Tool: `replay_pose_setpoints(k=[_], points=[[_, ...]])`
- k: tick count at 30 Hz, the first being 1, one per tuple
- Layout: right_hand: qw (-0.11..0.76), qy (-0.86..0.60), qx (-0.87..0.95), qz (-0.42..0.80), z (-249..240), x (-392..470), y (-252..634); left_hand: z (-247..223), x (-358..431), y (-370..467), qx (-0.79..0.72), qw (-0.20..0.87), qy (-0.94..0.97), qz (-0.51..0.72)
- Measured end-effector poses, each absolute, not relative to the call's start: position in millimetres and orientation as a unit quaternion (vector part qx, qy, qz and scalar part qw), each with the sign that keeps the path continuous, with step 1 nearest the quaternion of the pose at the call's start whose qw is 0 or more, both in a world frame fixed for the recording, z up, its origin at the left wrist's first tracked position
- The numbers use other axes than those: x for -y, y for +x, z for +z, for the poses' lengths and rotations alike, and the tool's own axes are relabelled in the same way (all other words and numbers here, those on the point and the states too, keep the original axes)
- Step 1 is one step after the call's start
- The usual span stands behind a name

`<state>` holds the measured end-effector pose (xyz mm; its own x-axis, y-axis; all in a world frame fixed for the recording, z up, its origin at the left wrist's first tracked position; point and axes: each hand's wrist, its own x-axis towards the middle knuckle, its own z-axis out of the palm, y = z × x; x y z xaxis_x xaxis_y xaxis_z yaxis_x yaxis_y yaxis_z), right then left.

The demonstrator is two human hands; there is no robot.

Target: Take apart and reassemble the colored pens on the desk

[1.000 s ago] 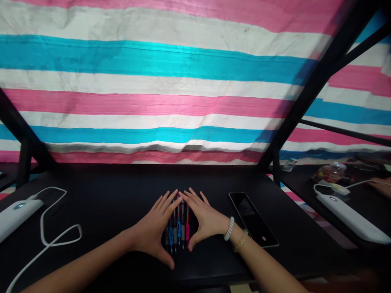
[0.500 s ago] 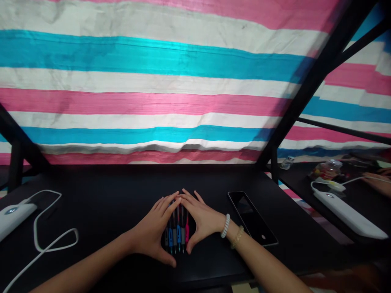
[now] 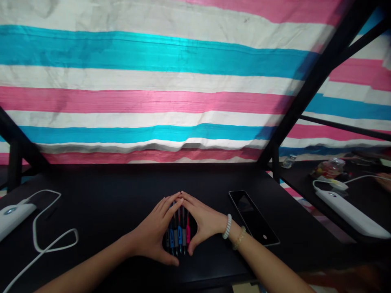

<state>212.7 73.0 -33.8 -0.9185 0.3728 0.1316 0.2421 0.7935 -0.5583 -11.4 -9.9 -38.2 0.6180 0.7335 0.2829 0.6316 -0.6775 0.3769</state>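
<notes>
Several pens (image 3: 179, 236) lie side by side on the black table (image 3: 122, 183), blue, grey, dark and pink, their tips toward me. My left hand (image 3: 155, 234) curves around their left side, thumb spread from the fingers. On the right side, my right hand (image 3: 203, 224) arches in the same way, its thumb beside the pink pen (image 3: 188, 232). The fingertips of both hands meet over the far ends of the pens and partly hide them. Whether the hands press on the pens is hard to tell.
A phone (image 3: 253, 217) lies right of my right hand. At the left are a white device (image 3: 15, 217) and its looping cable (image 3: 35, 228). On a neighbouring table are another white device (image 3: 351, 213), a jar (image 3: 334, 167) and a person's hand (image 3: 383, 181) at the edge.
The fingers of my right hand have drawn closer together at the tips. The other person's hand at the far right shows less now. The pens look nearly unmoved.
</notes>
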Motion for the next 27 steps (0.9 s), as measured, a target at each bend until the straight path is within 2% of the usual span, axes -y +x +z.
replay_pose_setpoints(k=[27], points=[[0.111, -0.159, 0.944, 0.266, -29.7, -68.4, 212.9, -41.5, 11.8, 3.9, -0.409, 0.103, 0.883, 0.203]])
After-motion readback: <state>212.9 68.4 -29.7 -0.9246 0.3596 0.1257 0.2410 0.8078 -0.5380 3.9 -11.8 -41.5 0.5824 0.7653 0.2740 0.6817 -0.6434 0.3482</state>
